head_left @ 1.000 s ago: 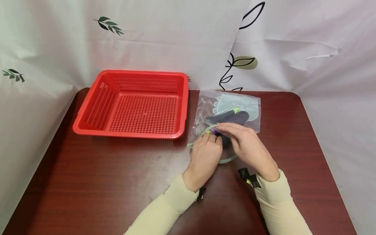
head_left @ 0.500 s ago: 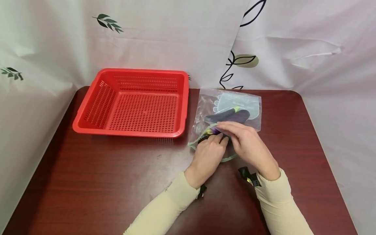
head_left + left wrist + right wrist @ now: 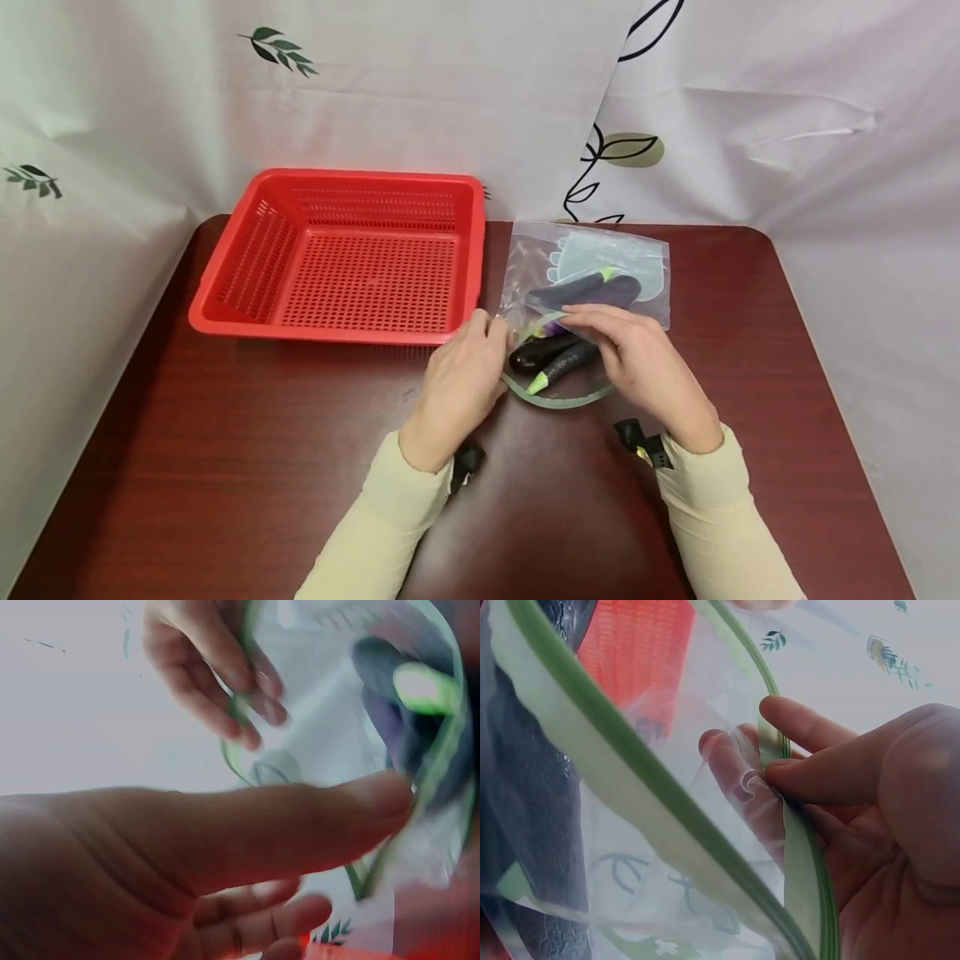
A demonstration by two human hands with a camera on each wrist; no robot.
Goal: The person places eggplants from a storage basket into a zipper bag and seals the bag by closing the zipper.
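Observation:
A clear zip bag [image 3: 525, 254] with a green edge lies flat on the table, its mouth spread toward the person. Several dark eggplants [image 3: 566, 289] with bright green stem ends are inside it. My right hand [image 3: 645, 371] pinches the upper green edge [image 3: 799, 862] between thumb and fingers, holding it raised. My left hand [image 3: 461, 383] is at the bag's left corner, beside the basket. In the blurred left wrist view its thumb [image 3: 300, 832] is straight, the tip at the green edge, and the fingers [image 3: 262, 922] are apart from it.
A red perforated plastic basket [image 3: 333, 337] stands at the back left of the dark wooden table [image 3: 285, 467]. White patterned sheets [image 3: 420, 92] hang behind and at both sides.
My left hand has drawn out of the bag's mouth and moved left to its corner. The mouth now gapes wider, showing dark eggplants near the front. The right hand keeps its grip.

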